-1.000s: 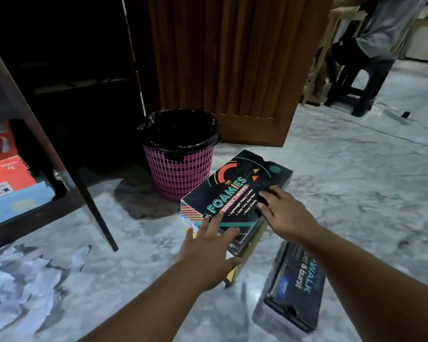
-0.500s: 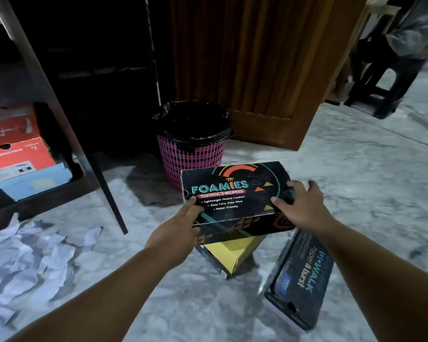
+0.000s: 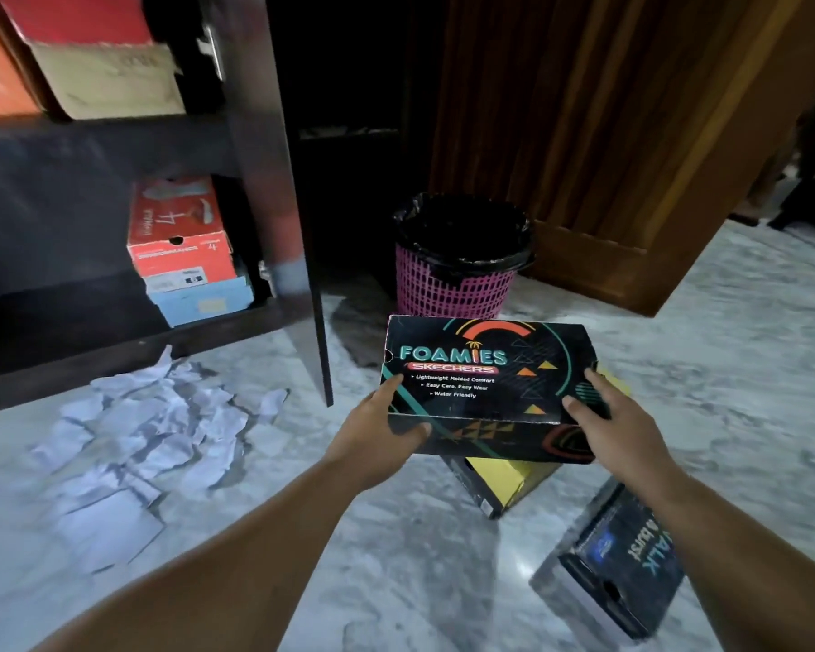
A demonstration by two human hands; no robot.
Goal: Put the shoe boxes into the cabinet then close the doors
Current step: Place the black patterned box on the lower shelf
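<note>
Foamies box, gripped in my left hand and right hand, now rides higher, floor open toward cabinet.

You hold a black Foamies shoe box, lid closed and roughly level, above a yellow-lined box on the floor, a dark box lying near it, before the open cabinet housing stacked boxes.
</note>
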